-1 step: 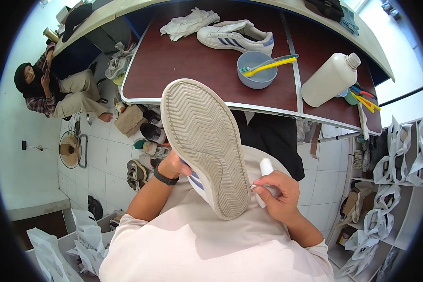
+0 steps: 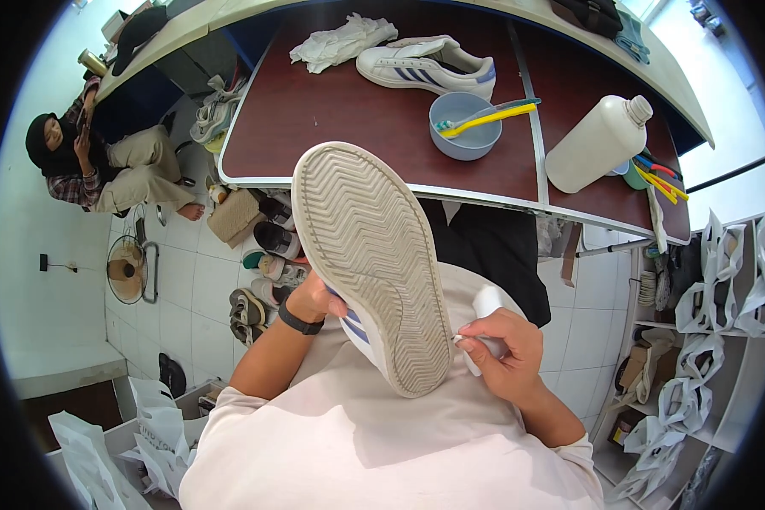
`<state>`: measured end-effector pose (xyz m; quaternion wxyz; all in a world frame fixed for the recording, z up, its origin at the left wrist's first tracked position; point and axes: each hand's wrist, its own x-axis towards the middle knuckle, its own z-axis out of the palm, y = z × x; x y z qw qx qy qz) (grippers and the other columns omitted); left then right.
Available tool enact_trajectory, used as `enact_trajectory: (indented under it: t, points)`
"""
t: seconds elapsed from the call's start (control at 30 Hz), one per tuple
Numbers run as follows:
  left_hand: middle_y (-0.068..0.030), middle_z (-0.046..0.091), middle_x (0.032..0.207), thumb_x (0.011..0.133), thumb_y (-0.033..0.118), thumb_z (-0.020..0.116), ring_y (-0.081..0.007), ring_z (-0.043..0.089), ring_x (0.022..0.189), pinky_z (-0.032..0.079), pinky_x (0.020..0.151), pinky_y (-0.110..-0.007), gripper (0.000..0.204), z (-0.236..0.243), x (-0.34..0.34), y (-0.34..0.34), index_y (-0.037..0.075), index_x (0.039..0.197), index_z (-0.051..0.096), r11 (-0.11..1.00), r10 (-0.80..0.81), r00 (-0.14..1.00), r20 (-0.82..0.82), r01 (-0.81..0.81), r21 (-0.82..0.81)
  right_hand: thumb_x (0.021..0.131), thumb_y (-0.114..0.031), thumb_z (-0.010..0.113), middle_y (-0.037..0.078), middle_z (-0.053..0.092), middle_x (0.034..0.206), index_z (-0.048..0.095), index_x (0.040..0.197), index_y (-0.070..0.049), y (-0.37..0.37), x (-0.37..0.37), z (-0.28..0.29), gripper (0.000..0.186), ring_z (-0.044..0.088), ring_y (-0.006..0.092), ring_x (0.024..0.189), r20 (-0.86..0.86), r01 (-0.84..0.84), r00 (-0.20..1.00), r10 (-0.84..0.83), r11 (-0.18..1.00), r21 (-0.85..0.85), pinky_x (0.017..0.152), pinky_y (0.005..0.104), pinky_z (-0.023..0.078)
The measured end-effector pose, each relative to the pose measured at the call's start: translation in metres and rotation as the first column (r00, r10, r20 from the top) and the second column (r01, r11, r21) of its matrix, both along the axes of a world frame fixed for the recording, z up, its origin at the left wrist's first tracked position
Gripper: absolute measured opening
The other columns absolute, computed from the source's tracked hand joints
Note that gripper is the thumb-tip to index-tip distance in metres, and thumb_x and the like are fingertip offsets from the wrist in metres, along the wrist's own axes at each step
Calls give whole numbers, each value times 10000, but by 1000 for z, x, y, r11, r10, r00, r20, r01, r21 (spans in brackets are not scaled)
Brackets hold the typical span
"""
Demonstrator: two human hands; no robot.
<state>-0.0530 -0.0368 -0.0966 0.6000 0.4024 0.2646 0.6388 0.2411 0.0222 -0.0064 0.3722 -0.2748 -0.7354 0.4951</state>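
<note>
A white sneaker (image 2: 370, 272) with blue side stripes stands with its ridged pale sole facing me, toe end up. My left hand (image 2: 316, 299), a dark band on its wrist, is closed around the shoe's left side; the sole hides part of the fingers. On the other side, my right hand (image 2: 506, 344) pinches a folded white cloth (image 2: 487, 300) between thumb and fingers, close beside the sole's lower right edge. Whether the cloth touches the edge I cannot tell. The matching sneaker (image 2: 429, 68) lies on the table, near a crumpled white cloth or paper (image 2: 342, 42).
On the dark red table (image 2: 314, 127) stand a grey-blue bowl (image 2: 463, 149) holding brushes and a large white bottle (image 2: 597, 144). More brushes (image 2: 661, 183) lie at right. Shoes (image 2: 276, 240) and a fan (image 2: 127, 270) stand on the floor. A person (image 2: 85, 157) sits far left; a shelf (image 2: 735, 382) is right.
The white cloth in my right hand has shifted slightly, its upper end now looking wider. My left hand and the sneaker stay put.
</note>
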Motion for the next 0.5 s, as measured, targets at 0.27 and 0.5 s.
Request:
enact_trajectory:
  t: [0.27,0.5]
  points:
    - [-145,551,1411,621,347,943,-267,568,1249,454,1060,-389,1080,-25,-1,11,-2,1484,396,985,-63,987,149,86,-153,740,20,791,65,730,808,699,938,-40,15,-3,6,226,631,196,626,119,-46,993,1,924,380,557,286,465]
    - [-143,554,1406,629,356,937,-264,570,1246,455,1059,-387,1070,-24,-6,3,-2,1482,398,979,-50,990,131,74,-187,648,-4,822,0,678,757,714,875,-78,20,-9,12,262,548,144,603,142,-31,987,-80,764,644,526,254,424]
